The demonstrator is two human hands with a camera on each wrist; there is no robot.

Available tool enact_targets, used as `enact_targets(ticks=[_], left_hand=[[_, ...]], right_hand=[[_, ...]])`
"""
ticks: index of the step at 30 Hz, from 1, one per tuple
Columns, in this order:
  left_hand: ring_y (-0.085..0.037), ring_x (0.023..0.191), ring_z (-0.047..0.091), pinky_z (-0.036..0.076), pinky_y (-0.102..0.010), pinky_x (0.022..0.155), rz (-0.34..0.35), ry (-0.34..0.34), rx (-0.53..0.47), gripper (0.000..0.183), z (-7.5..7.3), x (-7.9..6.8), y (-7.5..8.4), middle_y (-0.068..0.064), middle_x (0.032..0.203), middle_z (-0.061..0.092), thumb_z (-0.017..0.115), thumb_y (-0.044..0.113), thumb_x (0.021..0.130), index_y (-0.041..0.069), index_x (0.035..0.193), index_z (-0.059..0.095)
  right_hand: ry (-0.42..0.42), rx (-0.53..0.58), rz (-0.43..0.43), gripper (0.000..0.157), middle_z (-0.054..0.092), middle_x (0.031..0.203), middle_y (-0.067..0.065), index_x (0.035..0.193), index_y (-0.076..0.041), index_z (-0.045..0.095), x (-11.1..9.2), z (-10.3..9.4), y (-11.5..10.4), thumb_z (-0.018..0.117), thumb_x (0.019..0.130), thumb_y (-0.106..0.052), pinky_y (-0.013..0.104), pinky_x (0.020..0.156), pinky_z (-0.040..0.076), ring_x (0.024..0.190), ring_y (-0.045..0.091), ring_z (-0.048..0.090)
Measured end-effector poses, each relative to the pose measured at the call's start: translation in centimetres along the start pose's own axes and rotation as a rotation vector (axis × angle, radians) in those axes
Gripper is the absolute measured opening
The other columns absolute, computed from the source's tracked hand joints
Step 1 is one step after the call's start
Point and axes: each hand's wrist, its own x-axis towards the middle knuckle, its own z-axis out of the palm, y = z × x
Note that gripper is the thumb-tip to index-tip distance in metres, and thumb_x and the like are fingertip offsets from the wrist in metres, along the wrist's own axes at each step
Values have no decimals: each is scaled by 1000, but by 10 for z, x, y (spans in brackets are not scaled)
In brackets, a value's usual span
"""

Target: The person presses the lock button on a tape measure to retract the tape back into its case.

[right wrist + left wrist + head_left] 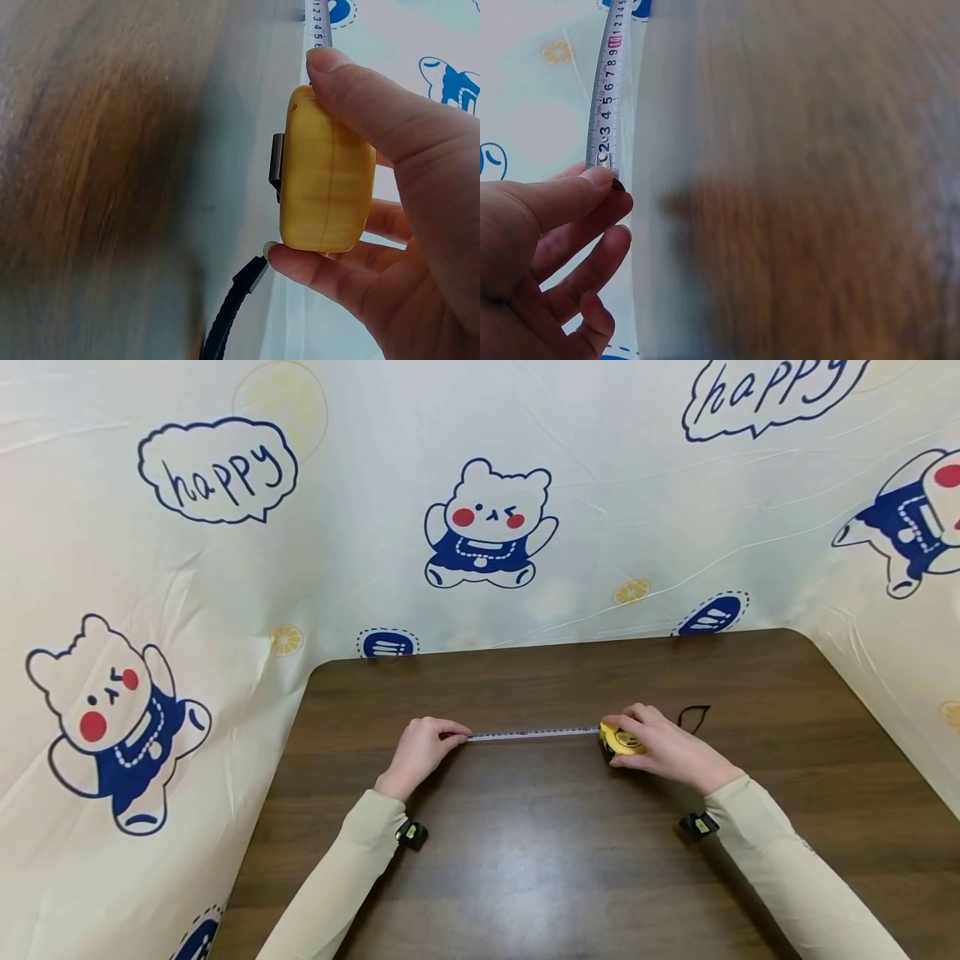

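Observation:
A yellow tape measure (619,740) is in my right hand (663,752), thumb and fingers round its case. In the right wrist view the case (328,172) shows a metal clip on one side and a black wrist strap (225,315) below it. The white blade (532,734) runs out straight to the left. My left hand (422,752) pinches the blade's end between thumb and index finger. In the left wrist view, numbers on the blade (608,97) rise away from my left hand (562,240); the end hook is mostly hidden by the fingertips.
A dark brown wooden table (517,860) with rounded back corners lies under both hands. Behind and beside it hangs a pale curtain (360,552) printed with bears, lemon slices and the word "happy". Each sleeve has a small black device (412,834) at the wrist.

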Motion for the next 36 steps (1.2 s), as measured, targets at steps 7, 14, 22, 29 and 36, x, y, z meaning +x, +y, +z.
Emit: enact_targets(ticks=[7, 14, 22, 29, 36], left_hand=[[-18, 96, 75, 60, -41, 87, 4, 4, -4, 10, 2, 0, 4, 1, 100, 80, 77, 13, 95, 17, 101, 85], [-18, 95, 75, 60, -42, 86, 19, 4, -11, 10, 4, 1, 9, 1, 100, 80, 78, 13, 95, 17, 100, 85], [-17, 95, 75, 60, -41, 86, 22, -1, -14, 10, 8, 1, 11, 3, 100, 80, 78, 15, 95, 18, 101, 85], [-17, 95, 75, 60, -41, 86, 21, -8, 0, 10, 7, 2, 15, 3, 101, 80, 78, 16, 95, 19, 102, 85], [-16, 94, 74, 59, -40, 87, 30, -15, 4, 10, 9, 4, 18, 3, 101, 80, 79, 16, 94, 19, 102, 85]], right_hand=[[-2, -2, -1, 63, 59, 124, 14, 142, -8, 61, 2, 0, -3, 85, 89, -32, 45, 88, 54, 109, 27, 57], [-7, -4, -2, 62, 60, 125, 14, 143, -9, 61, 4, 1, -7, 84, 90, -32, 43, 87, 55, 108, 25, 57], [-3, 1, -10, 61, 60, 124, 14, 141, -9, 62, 6, 2, -11, 85, 90, -32, 42, 86, 55, 107, 25, 57], [-4, 7, -12, 61, 60, 123, 12, 141, -10, 63, 7, 3, -14, 85, 89, -32, 40, 85, 55, 106, 24, 57], [7, 0, -26, 60, 60, 122, 13, 140, -9, 63, 10, 4, -16, 84, 90, -33, 41, 84, 55, 105, 24, 57]])
